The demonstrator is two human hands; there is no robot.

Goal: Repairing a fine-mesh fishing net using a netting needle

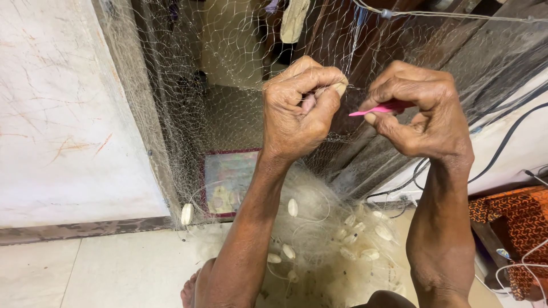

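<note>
A fine, pale fishing net point(188, 102) hangs in front of me from above and piles up on the floor. My left hand point(299, 111) pinches a bit of its mesh between thumb and fingers at chest height. Just to the right, my right hand point(425, 117) grips a thin pink netting needle point(374, 110), its tip pointing left toward the pinched mesh. The two hands are a few centimetres apart. Several white oval floats point(292, 207) are strung through the heaped net below my forearms.
A white scratched wall point(63, 114) stands at left beside a wooden door frame point(145, 114). A doormat point(231, 179) lies beyond the doorway. Black cables point(502, 145) run along the right wall. Orange patterned cloth point(514, 214) sits at the right. My foot point(189, 291) rests on the tiled floor.
</note>
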